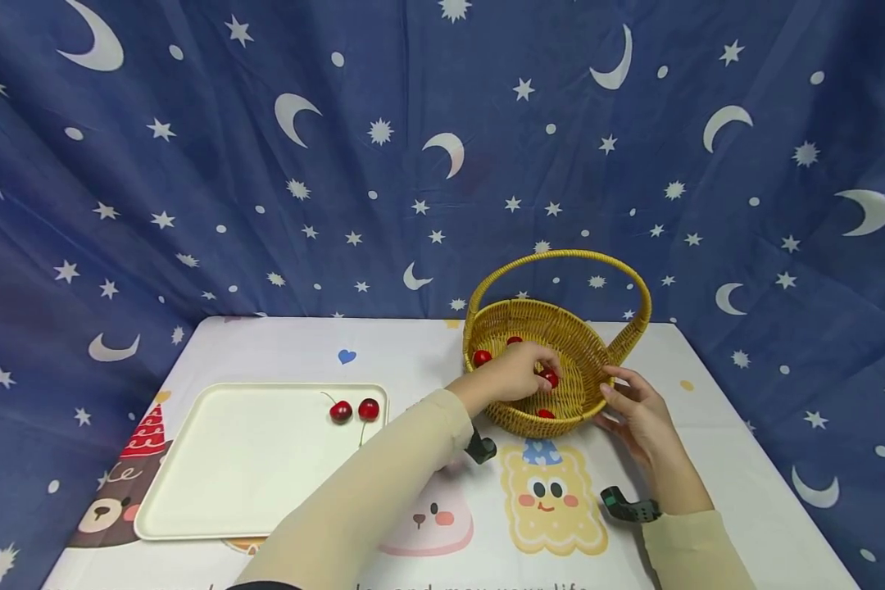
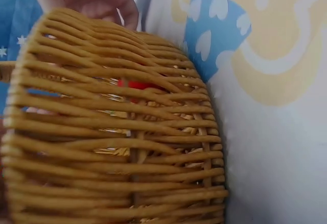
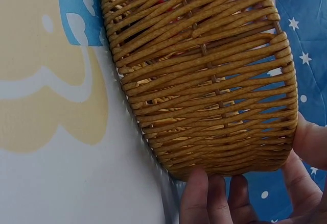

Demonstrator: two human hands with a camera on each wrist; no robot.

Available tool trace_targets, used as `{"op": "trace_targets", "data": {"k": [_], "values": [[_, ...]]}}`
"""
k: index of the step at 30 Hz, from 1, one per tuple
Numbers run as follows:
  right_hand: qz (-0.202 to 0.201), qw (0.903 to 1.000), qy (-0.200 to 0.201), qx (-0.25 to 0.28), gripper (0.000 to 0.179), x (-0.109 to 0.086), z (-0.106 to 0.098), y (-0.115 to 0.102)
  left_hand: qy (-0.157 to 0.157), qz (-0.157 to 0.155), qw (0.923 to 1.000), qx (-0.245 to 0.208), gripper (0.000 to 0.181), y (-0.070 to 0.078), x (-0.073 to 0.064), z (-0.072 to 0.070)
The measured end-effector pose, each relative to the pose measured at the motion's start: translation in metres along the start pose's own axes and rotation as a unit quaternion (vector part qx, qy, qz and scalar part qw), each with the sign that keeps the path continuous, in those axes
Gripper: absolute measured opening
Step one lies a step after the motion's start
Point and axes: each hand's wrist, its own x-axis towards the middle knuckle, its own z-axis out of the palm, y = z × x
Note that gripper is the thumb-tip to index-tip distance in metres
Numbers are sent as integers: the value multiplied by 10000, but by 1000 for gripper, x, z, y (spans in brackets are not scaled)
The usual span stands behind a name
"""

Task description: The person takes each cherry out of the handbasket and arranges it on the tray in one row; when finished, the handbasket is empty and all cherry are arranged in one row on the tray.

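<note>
A yellow wicker basket (image 1: 515, 421) with a tall handle stands at the right of the table. My left hand (image 1: 518, 373) reaches over its near left rim and pinches a red cherry (image 1: 550, 378) inside. Three other cherries show in the basket, one at the left (image 1: 483, 358), one at the back (image 1: 514, 339) and one near the front (image 1: 546, 414). At the basket's right side, my right hand (image 1: 643, 416) grips the rim, with fingers (image 3: 194, 196) against the outer wall. In the left wrist view, the basket's weave (image 2: 112, 142) hides the left fingertips.
A cream tray (image 1: 258, 459) lies on the left of the table with two stemmed cherries, one (image 1: 341, 412) beside the other (image 1: 369, 409), in its far right corner. Behind the table hangs a blue curtain (image 1: 369, 229) with moons and stars.
</note>
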Motion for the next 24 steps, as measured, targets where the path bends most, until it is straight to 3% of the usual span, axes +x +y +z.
{"op": "trace_targets", "data": {"k": [5,10,18,24], "values": [[47,10000,28,-67,45,1,2,-1,358,272,9975,-547,19,5,-17,-15],[6,10000,50,-81,45,0,2,0,433,447,9923,-1074,24,5,-48,-36],[26,9999,136,-52,44,0,2,0,683,384,9837,-1618,34,-15,-128,-68],[67,9999,88,-89,45,1,2,-1,1519,154,9796,-1306,38,-40,-192,-87]]}}
